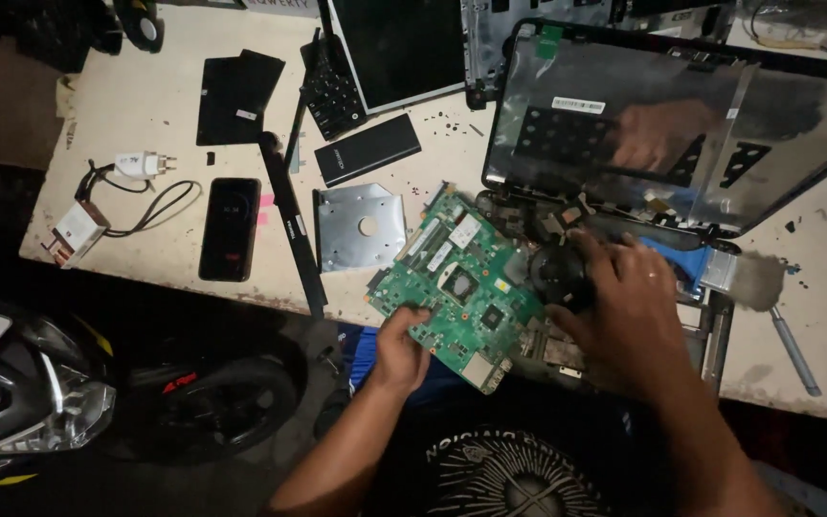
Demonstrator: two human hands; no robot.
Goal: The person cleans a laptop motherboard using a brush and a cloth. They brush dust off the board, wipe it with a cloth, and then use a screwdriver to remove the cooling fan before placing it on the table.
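One motherboard (457,287), two hands (399,349), one fan (559,276)

Bare forearms, black printed shirt

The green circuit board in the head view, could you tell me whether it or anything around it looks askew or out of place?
Yes. The green circuit board lies tilted, jutting past the table's front edge, gripped there by the left hand. The right hand rests by the black fan. Small dark bits lie scattered.
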